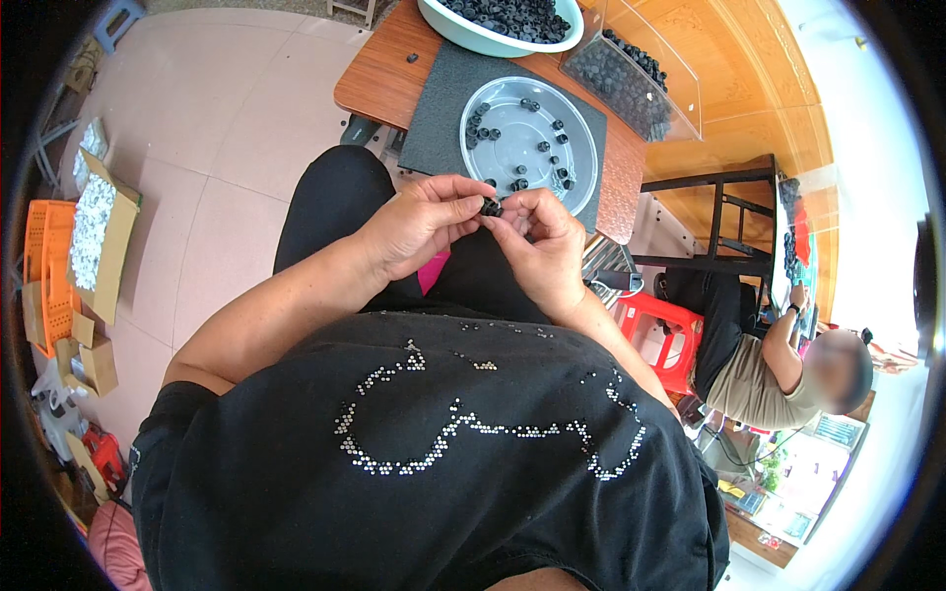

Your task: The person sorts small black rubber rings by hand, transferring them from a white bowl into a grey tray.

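L hand (424, 225) pinches sm blk part (491, 207), thumb vs fingertips, over lap (483, 294). R hand (544, 241) fingertips at rt end; pinch or touch, can't tell. Prob light, stiff, maybe slick; hold by sides.

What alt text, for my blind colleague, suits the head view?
Left hand and right hand hold a small black part. Beyond, a clear round basin of black parts sits on a dark mat on a wooden table; another person is at right.
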Available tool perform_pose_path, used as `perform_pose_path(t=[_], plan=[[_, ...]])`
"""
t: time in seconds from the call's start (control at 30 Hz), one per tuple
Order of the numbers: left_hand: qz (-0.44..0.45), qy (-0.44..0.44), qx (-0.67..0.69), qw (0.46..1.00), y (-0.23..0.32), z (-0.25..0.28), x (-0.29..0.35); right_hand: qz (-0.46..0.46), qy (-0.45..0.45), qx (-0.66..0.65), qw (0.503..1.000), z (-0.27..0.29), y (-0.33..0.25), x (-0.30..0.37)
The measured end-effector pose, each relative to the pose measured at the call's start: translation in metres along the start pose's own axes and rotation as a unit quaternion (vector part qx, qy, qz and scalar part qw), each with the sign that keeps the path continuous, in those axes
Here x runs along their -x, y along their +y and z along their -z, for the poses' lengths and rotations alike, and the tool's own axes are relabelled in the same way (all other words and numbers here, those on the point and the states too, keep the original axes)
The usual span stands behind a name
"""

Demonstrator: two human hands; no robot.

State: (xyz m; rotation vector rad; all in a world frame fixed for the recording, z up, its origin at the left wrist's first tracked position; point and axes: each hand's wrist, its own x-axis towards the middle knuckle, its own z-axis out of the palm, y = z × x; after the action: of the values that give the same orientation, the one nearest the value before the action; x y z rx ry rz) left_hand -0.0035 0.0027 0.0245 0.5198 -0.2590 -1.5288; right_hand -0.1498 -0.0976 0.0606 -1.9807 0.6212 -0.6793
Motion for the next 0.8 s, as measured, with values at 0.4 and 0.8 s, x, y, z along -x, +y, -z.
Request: perform_pose_path(t=[0.4, 0.8], plan=[[-0.004, -0.004, 0.02, 1.0, 0.0, 0.001, 0.001, -0.025, -0.005, -0.004, 1.0, 0.005, -0.006, 0.005], [-0.006, 0.012, 0.003, 1.0, -0.001, -0.009, 0.004, -0.112, -0.053, -0.316, 0.941, 0.001, -0.011, 0.003]])
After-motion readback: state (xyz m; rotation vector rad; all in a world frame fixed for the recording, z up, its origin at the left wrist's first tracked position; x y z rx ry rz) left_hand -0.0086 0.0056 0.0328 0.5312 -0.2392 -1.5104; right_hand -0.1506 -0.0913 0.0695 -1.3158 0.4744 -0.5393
